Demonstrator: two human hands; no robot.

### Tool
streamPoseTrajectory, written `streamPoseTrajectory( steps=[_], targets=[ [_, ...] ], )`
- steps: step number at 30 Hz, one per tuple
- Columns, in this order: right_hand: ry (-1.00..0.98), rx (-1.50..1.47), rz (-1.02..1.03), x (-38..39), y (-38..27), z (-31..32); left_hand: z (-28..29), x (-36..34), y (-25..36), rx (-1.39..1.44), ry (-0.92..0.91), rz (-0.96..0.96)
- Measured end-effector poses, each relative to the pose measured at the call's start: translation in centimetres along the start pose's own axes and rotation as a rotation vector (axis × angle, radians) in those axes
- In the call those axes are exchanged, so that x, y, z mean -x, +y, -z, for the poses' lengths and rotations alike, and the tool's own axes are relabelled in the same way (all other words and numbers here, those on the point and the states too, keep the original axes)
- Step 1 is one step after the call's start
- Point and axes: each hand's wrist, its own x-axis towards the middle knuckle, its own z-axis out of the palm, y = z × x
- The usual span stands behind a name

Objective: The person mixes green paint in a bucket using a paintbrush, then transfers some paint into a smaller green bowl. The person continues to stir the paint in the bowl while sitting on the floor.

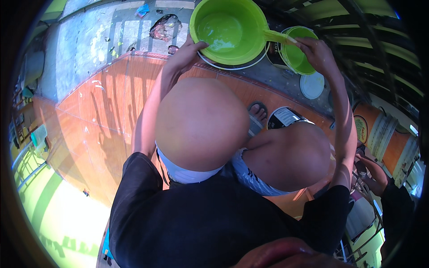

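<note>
Paint containers number three in view: one large green basin (230, 31) with pale green paint pooled in its bottom, one smaller green bucket (298, 56) of the same paint to its right, and one dark can with a white label (286, 117) standing on the floor by the person's right knee. One round white lid (312, 85) lies flat on the grey concrete just below the small bucket, and a white ring shows under the near rim of the basin. Two hands are at work. The left hand (190, 54) rests against the basin's near left rim, fingers curled over the edge with the thumb on the outside, a narrow grip closed on the rim. The right hand (318, 53) sits above the small bucket, its fingers pinched tight around the end of a yellowish-green handle (279, 37) that runs from the basin's right side across to the bucket's rim; whether that handle belongs to the basin or is a separate stick I cannot tell. Two bare knees fill the middle of the view, with one sandalled foot (257, 116) between them on the orange tiled floor (89, 120). The basin and bucket stand on the concrete strip beyond the tiles. Another person's hand (371, 167) shows at the right edge, near a metal stand.
</note>
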Motion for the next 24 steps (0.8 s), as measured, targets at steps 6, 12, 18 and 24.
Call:
streamPoseTrajectory(
  steps=[6, 12, 18, 24],
  targets=[
    [0.063, -0.246, -0.047, 0.6, -2.5, 2.4, 0.3, -0.1, 0.1, 0.011, -0.008, 0.028],
    [0.133, -0.049, 0.106, -1.7, -4.8, 0.6, 0.3, -0.1, 0.3, 0.024, -0.013, 0.022],
    [0.215, 0.141, 0.195, -3.1, -5.0, -2.6, 0.7, 0.2, 0.3, -0.003, 0.0, 0.022],
    [0.245, 0.25, 0.185, -1.5, -4.0, -1.2, 0.9, 0.2, 0.8, -0.002, -0.02, 0.027]
  ],
)
